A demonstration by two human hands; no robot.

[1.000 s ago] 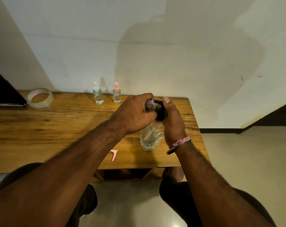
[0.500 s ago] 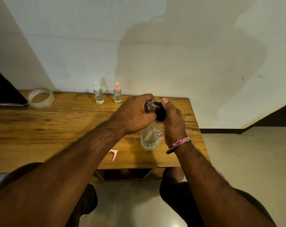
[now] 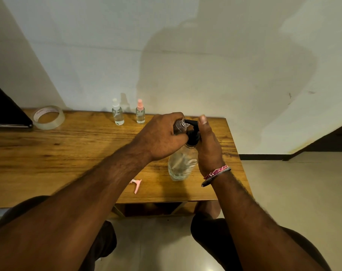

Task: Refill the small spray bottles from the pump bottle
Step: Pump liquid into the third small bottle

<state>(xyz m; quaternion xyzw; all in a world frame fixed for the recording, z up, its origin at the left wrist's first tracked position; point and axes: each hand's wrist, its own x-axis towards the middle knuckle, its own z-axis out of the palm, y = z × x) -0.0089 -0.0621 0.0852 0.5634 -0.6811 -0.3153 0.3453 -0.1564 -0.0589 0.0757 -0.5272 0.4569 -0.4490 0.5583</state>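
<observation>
pump bottle (image 3: pixel 180 165) head gripped by right hand (image 3: pixel 206 147); left hand (image 3: pixel 162 137) holds small spray bottle (image 3: pixel 180 127) at its nozzle.

Both bare forearms reach toward mid-frame; the left hand (image 3: pixel 162 136) curls in a closed grip, right hand (image 3: pixel 207 145) curled, thumb raised.

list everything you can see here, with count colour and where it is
pump bottle: 1, clear with black pump, table's near right
open spray bottle: 1, clear, in left hand at the pump spout
capped spray bottles: 2, white top and pink top, table's back edge
pink sprayer top: 1, lying near front edge
tape roll: 1, clear, back left
table: 1, brown wood
dark object: 1, far left
left hand: grips open bottle
right hand: holds pump
</observation>
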